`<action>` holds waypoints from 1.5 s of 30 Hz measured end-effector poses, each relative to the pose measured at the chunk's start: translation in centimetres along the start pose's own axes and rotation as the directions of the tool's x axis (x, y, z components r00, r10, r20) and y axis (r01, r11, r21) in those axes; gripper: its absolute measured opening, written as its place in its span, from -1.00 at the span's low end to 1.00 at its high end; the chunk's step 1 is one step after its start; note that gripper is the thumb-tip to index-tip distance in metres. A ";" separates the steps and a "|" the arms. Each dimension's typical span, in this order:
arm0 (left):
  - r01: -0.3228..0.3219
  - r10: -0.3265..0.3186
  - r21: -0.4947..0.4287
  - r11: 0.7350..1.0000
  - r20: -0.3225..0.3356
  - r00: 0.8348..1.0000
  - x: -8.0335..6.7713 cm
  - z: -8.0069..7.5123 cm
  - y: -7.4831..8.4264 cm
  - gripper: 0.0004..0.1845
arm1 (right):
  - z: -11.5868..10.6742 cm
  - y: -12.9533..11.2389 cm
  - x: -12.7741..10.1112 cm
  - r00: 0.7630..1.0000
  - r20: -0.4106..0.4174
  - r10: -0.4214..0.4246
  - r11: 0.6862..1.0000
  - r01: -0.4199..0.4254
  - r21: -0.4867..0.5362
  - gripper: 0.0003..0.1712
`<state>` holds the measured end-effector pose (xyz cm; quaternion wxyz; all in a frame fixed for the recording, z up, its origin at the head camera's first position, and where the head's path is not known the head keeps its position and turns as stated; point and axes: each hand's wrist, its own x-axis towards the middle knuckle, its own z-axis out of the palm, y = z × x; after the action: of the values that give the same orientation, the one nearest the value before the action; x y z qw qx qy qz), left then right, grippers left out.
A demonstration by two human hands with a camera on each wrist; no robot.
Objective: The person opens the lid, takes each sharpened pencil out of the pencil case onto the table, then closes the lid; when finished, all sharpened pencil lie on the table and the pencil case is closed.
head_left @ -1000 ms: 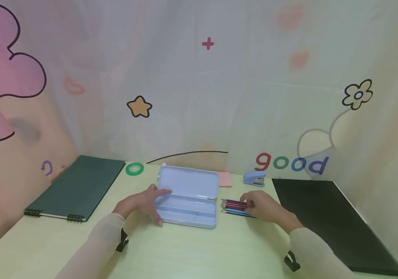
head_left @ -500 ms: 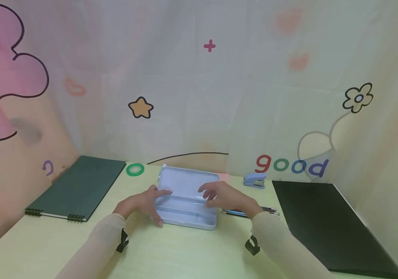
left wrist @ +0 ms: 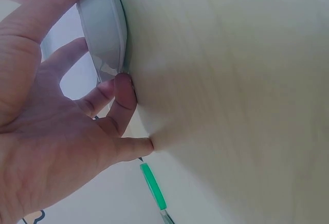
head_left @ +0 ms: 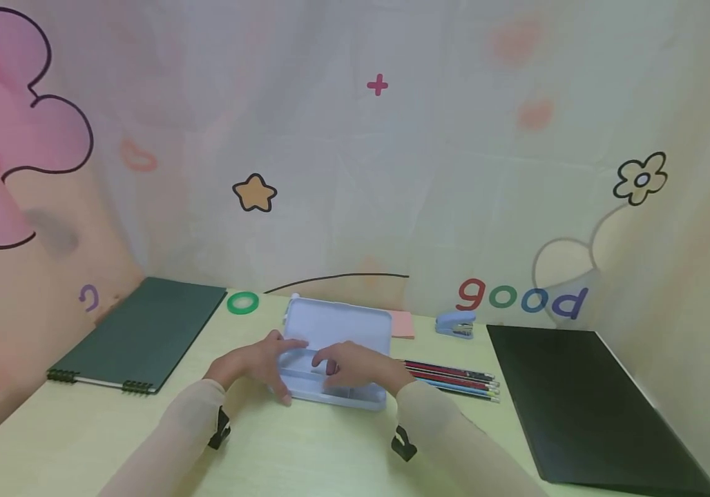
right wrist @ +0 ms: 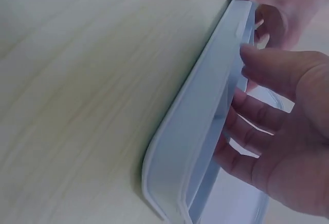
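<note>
- Two hands meet at the open pale-blue plastic pencil case [head_left: 336, 359] that lies on the light wooden table [head_left: 305, 455], its lid tilted up toward the patterned backdrop.
- The left hand [head_left: 255, 364] grips the case's left end: thumb on the near rim, fingers curled over the far edge of the tray, exactly as it did a second ago.
- The right hand [head_left: 355, 366] hangs over the tray of the case, fingers bent loosely down into it; the right wrist view shows them relaxed inside the rim and holding nothing.
- A second ago that right hand lay on the bundle of red, black and blue pencils [head_left: 451, 378] just right of the case; half a second ago it had crossed to the case's right part; now it sits over the middle of the tray.
- The pencils lie uncovered on the table just right of the case, fanned slightly and shifted a little farther from it than before.
- Behind the case's right corner sits a pink pad of sticky notes [head_left: 401, 323], and beyond that a small blue stapler [head_left: 454, 324].
- A green ring of tape [head_left: 242, 302] rests behind the case's left corner.
- A dark-green spiral-bound notebook [head_left: 140, 335] lies well left of the case; a flat black folder [head_left: 591, 400] lies well right.
</note>
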<state>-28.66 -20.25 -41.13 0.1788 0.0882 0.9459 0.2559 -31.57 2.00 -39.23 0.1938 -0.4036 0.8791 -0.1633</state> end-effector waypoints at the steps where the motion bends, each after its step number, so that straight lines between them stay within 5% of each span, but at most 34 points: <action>1: 0.001 -0.001 -0.001 1.000 0.002 1.000 0.0 0.0 0.0 0.07 | 0.2 -0.1 0.1 1.000 -0.001 0.001 1.000 -0.001 -0.015 -0.59; 21: 0.006 -0.006 0.002 1.000 0.012 1.000 0.3 0.1 0.0 0.07 | 0.4 -0.3 0.9 0.992 0.061 0.114 0.993 -0.111 -0.048 -0.60; 45: 0.004 -0.004 0.006 1.000 0.008 1.000 0.1 0.0 0.1 0.07 | -0.8 0.0 0.5 0.993 0.040 0.109 0.994 -0.109 -0.006 -0.50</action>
<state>-28.76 -20.11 -41.09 0.1827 0.0877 0.9462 0.2524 -32.28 1.70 -38.59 0.2193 -0.3586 0.8961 -0.1426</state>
